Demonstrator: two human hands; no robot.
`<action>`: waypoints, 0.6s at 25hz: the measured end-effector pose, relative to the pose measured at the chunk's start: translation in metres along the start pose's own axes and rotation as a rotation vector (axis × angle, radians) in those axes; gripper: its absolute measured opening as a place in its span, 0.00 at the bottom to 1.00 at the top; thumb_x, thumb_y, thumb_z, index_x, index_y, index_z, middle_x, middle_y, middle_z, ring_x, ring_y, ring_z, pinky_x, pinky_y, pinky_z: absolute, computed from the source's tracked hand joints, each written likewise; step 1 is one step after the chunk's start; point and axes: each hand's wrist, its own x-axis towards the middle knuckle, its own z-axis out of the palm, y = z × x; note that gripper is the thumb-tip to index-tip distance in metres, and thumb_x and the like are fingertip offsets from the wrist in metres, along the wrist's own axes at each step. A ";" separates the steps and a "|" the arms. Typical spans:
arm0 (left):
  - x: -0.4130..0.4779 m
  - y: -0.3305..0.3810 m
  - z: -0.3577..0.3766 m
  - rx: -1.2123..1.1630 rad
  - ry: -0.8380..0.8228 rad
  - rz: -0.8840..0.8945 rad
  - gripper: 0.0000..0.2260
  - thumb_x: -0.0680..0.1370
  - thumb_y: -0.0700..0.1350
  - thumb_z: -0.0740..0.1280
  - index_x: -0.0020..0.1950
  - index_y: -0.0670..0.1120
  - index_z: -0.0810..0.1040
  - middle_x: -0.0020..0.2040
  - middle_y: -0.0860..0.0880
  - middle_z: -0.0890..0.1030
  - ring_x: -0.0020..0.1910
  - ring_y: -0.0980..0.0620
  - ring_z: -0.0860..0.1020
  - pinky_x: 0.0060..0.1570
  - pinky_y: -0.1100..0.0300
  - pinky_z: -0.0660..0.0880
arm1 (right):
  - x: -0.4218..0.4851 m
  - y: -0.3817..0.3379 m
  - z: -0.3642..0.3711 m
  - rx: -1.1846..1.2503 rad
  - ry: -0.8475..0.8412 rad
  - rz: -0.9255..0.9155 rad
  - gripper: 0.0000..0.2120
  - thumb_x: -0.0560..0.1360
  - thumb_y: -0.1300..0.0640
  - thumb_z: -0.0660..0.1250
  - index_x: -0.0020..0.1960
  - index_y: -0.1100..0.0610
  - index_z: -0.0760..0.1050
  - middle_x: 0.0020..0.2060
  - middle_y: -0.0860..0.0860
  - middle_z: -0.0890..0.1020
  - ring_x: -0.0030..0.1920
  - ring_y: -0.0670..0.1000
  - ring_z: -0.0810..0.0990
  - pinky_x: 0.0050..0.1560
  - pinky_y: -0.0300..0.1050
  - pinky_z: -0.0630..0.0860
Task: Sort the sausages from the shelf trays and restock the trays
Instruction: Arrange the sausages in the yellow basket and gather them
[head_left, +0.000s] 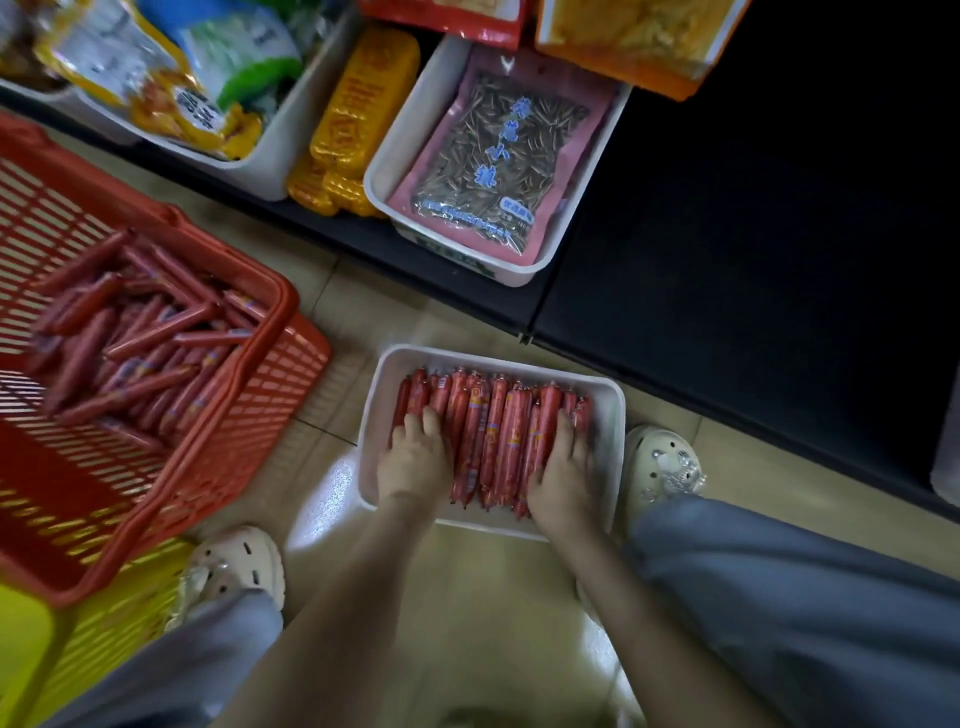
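Pressing down on a packed row, both hands lie flat with fingers stretched out and gripping nothing: the left hand (415, 462) covers the left end of the sausages (493, 441) and the right hand (563, 475) the right end. The sausages lie side by side in a white tray (615, 431) that sits on the floor (467, 597) between the person's shoes.

Each sausage looks light, fairly stiff and slick in its red casing, so loose ones would likely roll or slide. As a full tray they should be heavier and could shift if it tips. Taking the tray by its two short walls and keeping it level seems the safest hold.

A red basket (249, 415) just to the left holds a loose, jumbled heap of more sausages (140, 343) and rests on a yellow basket (104, 623). The black shelf (753, 234) stands just behind the tray. On it, a tray of seed packets (498, 166) juts past the shelf edge and might catch a lifted tray.
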 end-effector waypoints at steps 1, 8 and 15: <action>-0.008 0.002 -0.010 -0.002 0.002 0.023 0.27 0.82 0.45 0.53 0.77 0.41 0.45 0.74 0.42 0.59 0.68 0.42 0.65 0.63 0.51 0.67 | -0.005 -0.009 -0.010 0.036 0.001 -0.031 0.34 0.75 0.63 0.61 0.77 0.56 0.49 0.74 0.54 0.60 0.73 0.55 0.57 0.71 0.45 0.56; -0.092 0.005 -0.134 -0.030 0.279 0.189 0.26 0.80 0.46 0.56 0.77 0.43 0.52 0.71 0.43 0.64 0.68 0.43 0.66 0.63 0.51 0.66 | -0.069 -0.103 -0.112 0.132 0.059 -0.364 0.25 0.79 0.60 0.58 0.74 0.60 0.57 0.71 0.56 0.64 0.72 0.54 0.61 0.70 0.44 0.59; -0.234 -0.138 -0.247 -0.190 0.745 0.227 0.20 0.79 0.46 0.60 0.70 0.42 0.67 0.63 0.42 0.73 0.62 0.41 0.73 0.59 0.50 0.71 | -0.199 -0.233 -0.171 0.116 0.096 -0.814 0.21 0.79 0.56 0.61 0.70 0.60 0.64 0.66 0.56 0.71 0.68 0.54 0.68 0.66 0.44 0.64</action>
